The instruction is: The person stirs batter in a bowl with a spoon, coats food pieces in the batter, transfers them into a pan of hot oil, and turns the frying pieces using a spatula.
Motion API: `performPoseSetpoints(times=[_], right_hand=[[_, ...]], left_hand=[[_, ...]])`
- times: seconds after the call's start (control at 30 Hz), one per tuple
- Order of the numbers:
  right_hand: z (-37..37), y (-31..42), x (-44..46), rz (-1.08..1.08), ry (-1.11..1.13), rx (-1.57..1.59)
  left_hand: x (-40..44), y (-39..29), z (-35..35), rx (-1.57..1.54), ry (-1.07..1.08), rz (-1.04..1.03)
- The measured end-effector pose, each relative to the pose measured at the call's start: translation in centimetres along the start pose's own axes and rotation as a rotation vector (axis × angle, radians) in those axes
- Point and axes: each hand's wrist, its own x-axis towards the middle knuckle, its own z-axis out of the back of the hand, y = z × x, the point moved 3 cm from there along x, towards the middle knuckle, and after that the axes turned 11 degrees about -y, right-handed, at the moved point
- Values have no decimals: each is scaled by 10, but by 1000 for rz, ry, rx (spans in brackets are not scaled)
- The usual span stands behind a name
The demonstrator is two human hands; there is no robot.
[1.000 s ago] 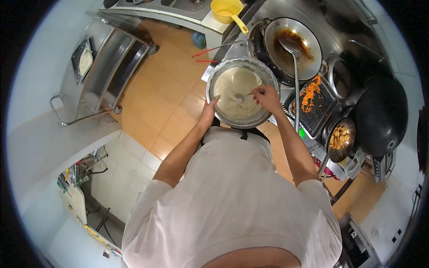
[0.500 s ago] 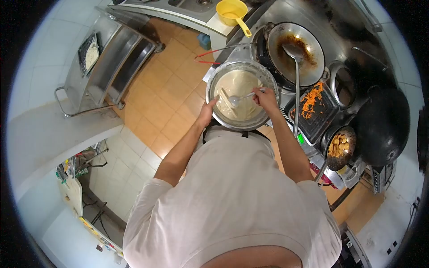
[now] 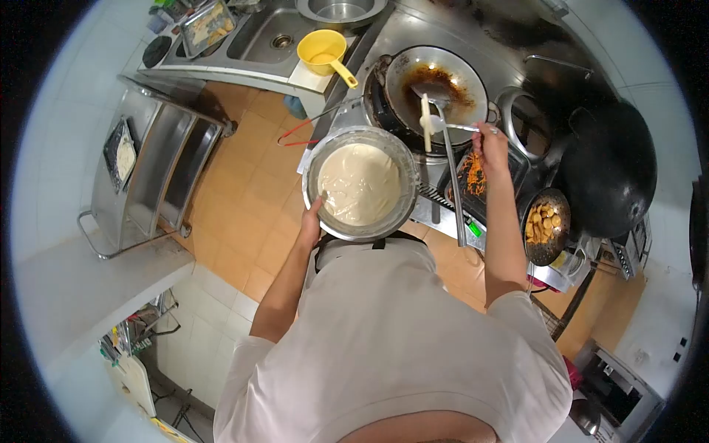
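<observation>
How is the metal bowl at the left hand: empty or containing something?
Not empty: in the metal bowl, a pale mixture covers the bottom. Its depth is unclear.

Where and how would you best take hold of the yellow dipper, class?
Probably grip the dipper by its handle, coming from the lower right of the picture: it is slim and juts out that way, while the rest is round, wide and open-topped.

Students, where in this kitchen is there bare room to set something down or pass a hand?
The trolley shows bare steel on top, beside the dark tray. A hand could pass over the orange floor between trolley and bowl. Crowded: right of the bowl, where the grey wok, orange shreds, small pan and large black wok sit close together.
</observation>
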Motion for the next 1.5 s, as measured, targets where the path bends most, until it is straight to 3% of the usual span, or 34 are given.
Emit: performPoseSetpoints(times=[0.3, 0.4, 0.5, 0.67, 0.77, 0.97, 1.27, 1.5], right_hand=[[67, -8, 87, 15, -218, 40], [72, -21, 115, 55, -371, -247], [53, -27, 124, 311, -441, -673], [12, -19, 121, 572, -424, -987], [1, -4, 108, 572, -416, -937], [-12, -20, 117, 809, -371, -933], [-24, -27, 109, 783, -316, -901], [-30, -36, 107, 921, -271, -998]], left_hand=[[3, 6, 2, -5, -41, -20], [3, 5, 4, -6, -40, 22], [8, 11, 8, 8, -38, 1], [6, 10, 12, -19, -52, -16], [11, 12, 14, -23, -53, -11], [2, 6, 8, 12, -89, -22], [3, 10, 10, 39, -107, -51], [9, 13, 17, -17, -85, -23]])
